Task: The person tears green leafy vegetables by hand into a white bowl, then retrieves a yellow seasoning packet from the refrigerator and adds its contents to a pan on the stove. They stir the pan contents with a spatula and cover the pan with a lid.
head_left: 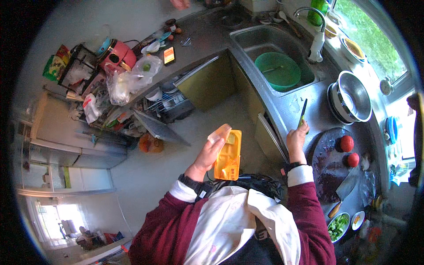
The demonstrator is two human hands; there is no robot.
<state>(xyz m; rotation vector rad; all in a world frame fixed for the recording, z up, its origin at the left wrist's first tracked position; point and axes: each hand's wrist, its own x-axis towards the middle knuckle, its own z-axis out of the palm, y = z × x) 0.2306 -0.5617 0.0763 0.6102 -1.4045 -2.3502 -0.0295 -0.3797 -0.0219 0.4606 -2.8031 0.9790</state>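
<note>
My left hand grips a yellow plastic package with a translucent pinkish piece at its top. My right hand is closed on a knife with a green handle and dark blade, held over the counter beside the sink. To the right, two red round fruits, possibly tomatoes, sit on a dark round board. A cleaver lies at the board's lower edge, near a bowl of cut greens and a small plate.
A sink holds a green basin; steel bowls stand right of it. The far counter carries a pink appliance, plastic bags and a phone. Cabinet doors stand open below, along the floor.
</note>
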